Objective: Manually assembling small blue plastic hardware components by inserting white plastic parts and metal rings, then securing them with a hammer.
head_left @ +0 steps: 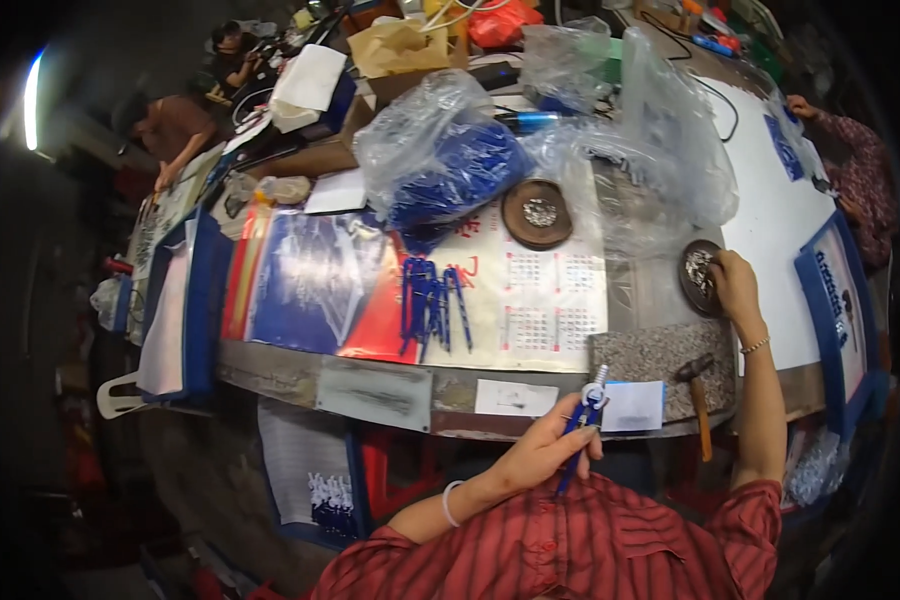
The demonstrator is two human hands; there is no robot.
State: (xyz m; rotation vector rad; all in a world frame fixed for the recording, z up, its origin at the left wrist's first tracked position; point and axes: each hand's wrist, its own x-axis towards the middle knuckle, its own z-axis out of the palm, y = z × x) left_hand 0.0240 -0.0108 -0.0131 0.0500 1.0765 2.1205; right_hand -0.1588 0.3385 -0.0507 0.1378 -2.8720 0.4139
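My left hand (545, 450) is closed around a blue drawing compass (593, 400), its white knobbed top up and its legs pointing down, close to my shirt. My right hand (738, 288) reaches to a round dark dish (687, 283) of small shiny metal parts, its fingers bent together at the dish's edge; whether a part is pinched in them is hidden. A second round dish (515, 222) with small metal pieces stands farther left. Several blue compasses (428, 300) lie in a loose pile on the printed sheet.
A hammer (694, 372) lies on a speckled stone slab (640, 350) near the front edge. Plastic bags (450, 160) with blue parts crowd the back. Blue trays stand at the left (205, 310) and right (818, 300). Other people sit at the far left and right.
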